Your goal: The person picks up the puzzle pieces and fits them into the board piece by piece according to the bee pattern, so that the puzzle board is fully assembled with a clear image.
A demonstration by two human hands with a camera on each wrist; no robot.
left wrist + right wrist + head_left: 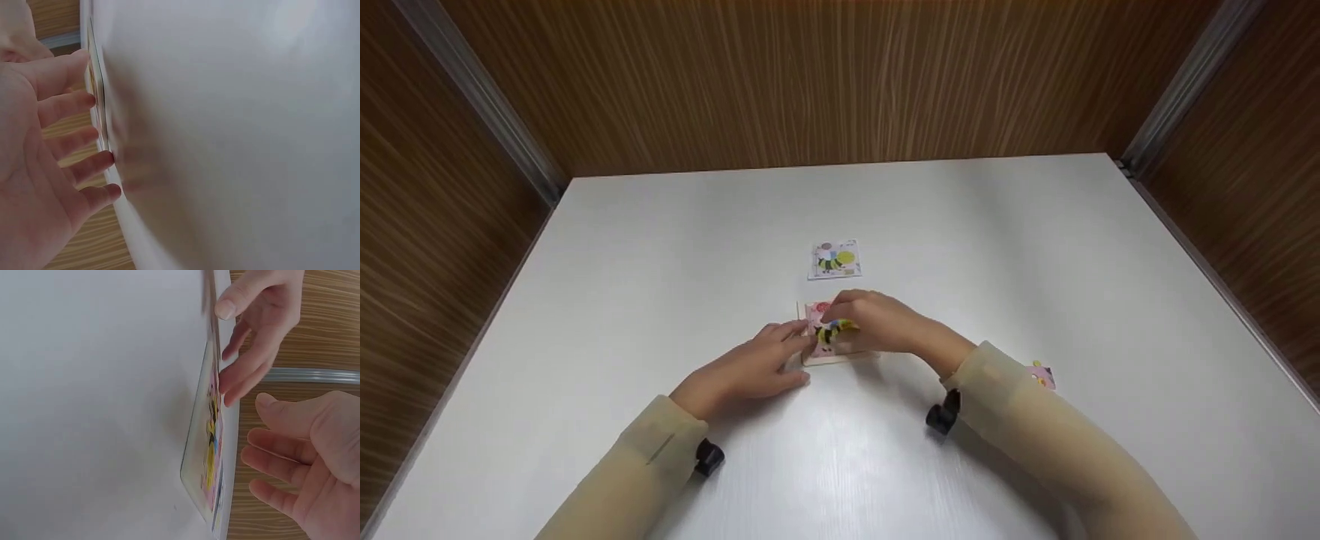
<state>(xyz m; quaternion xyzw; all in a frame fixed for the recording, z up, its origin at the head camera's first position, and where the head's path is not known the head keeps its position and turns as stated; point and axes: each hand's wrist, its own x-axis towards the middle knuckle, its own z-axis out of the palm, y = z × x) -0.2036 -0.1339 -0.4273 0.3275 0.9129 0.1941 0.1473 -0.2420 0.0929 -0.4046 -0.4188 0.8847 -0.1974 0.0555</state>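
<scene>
A small flat puzzle board (823, 349) with a pale rim lies mid-table, bearing a pink picture of a yellow-and-black striped bee. My left hand (757, 366) rests at the board's left side, its fingertips on or against that edge, the fingers loosely extended. Over the board's right part is my right hand (889, 324), which hides some of the picture. In the right wrist view the right hand (315, 461) has relaxed fingers, holds nothing and stands apart from the board (197, 458).
Behind the board lies a square card (835, 261) with a similar bee picture. A pink puzzle piece (1042, 375) is partly hidden by the right sleeve. Wood-grain panels (840, 82) enclose the white table (697, 247) at the back and sides.
</scene>
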